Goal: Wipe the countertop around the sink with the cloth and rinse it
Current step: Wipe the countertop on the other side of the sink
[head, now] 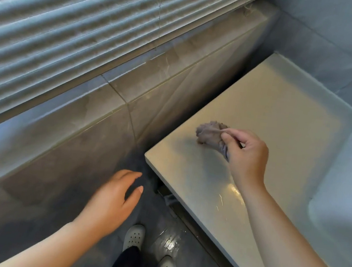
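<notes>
Well, what fills the view, biggest first?

Slatted window blind [73, 19] up top, ridged and matte. Under it runs a glossy tiled ledge [60, 118], then the pale worktop [276, 97], flat, smooth and shiny near its front edge. The white sink [342, 189] curves down at the far right.

And the hands?

The left hand [112, 201] hangs beside the worktop's corner, over the floor, fingers loosely apart and holding nothing. The right hand [248, 156] is above the worktop, thumb and fingers pinched on the tail of the cloth [209, 133].

Where does the cloth sit?

Bunched in a grey-brown wad on the worktop's left part, well apart from the sink, one end drawn up into that pinch.

How would it handle?

Light, soft and limp, I'd judge; it looks nubbly. A pinch at one end only drags it. For wiping, I'd take the wad under a flat palm so more fabric meets the surface. On a worktop this slick it should slide easily, so steady downward pressure matters.
</notes>
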`<move>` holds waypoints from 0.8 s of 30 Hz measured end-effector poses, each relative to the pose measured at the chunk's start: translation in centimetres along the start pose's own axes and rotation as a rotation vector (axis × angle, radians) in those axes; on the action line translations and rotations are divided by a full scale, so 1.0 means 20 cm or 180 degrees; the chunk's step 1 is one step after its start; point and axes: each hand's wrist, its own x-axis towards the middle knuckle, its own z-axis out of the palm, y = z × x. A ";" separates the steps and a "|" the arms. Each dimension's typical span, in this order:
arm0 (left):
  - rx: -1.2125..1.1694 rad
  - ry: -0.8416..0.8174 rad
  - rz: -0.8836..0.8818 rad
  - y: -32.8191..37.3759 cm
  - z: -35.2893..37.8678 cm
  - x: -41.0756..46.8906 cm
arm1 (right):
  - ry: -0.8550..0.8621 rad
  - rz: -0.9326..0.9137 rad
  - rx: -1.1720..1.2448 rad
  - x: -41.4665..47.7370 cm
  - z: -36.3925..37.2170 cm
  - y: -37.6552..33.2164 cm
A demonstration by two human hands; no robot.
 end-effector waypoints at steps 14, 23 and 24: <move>0.0954 -0.0309 0.0979 0.13 0.08 0.09 | -0.0462 -0.0151 -0.0596 -0.52 0.12 0.19; 0.1486 -0.0474 0.0883 0.13 0.11 0.10 | -0.0333 0.0741 0.0928 -0.58 -0.13 0.10; 0.1491 -0.0450 0.0847 0.14 0.11 0.10 | -0.0168 0.0720 0.0949 -0.53 -0.17 0.10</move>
